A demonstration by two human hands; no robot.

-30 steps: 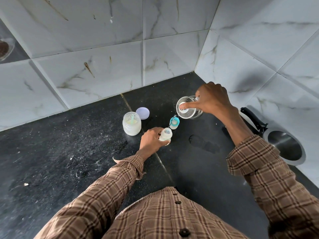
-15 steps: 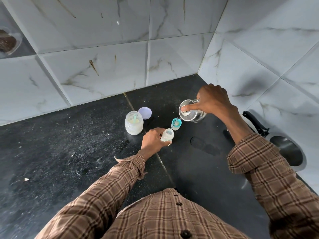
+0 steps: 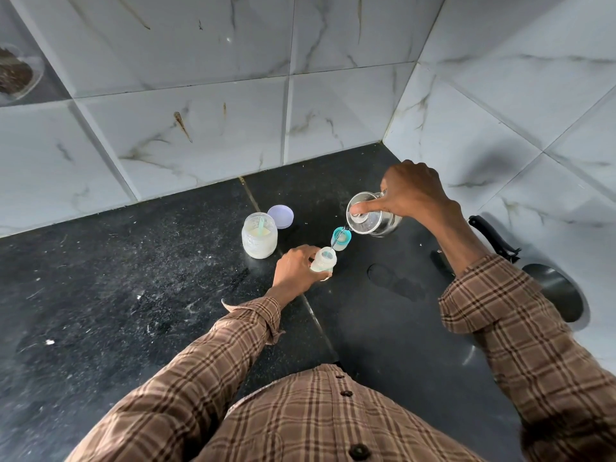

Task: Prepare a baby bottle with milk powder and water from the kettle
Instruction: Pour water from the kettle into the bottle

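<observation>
At the upper left of the frame a dish (image 3: 15,73) of something brown sits apart from the work; leave it. Toward the middle of the dark desk (image 3: 100,278) your powder jar (image 3: 259,234) stands open with a green scoop inside, its lilac lid (image 3: 281,216) lying just behind it. Next comes your left hand (image 3: 295,272), its grip wrapped round the baby bottle (image 3: 324,260), which stands upright on the desk just below centre. The teal-ringed teat cap (image 3: 341,238) waits just behind it. Right of centre, your right hand (image 3: 411,195) has closed its grip on the steel kettle (image 3: 371,213), thumb pressing the lid. Compared with a second ago the kettle has tipped further, and a thin stream now appears to reach the bottle's mouth. So the water step looks under way; capping remains. A pan (image 3: 550,291) sits at the right edge.
</observation>
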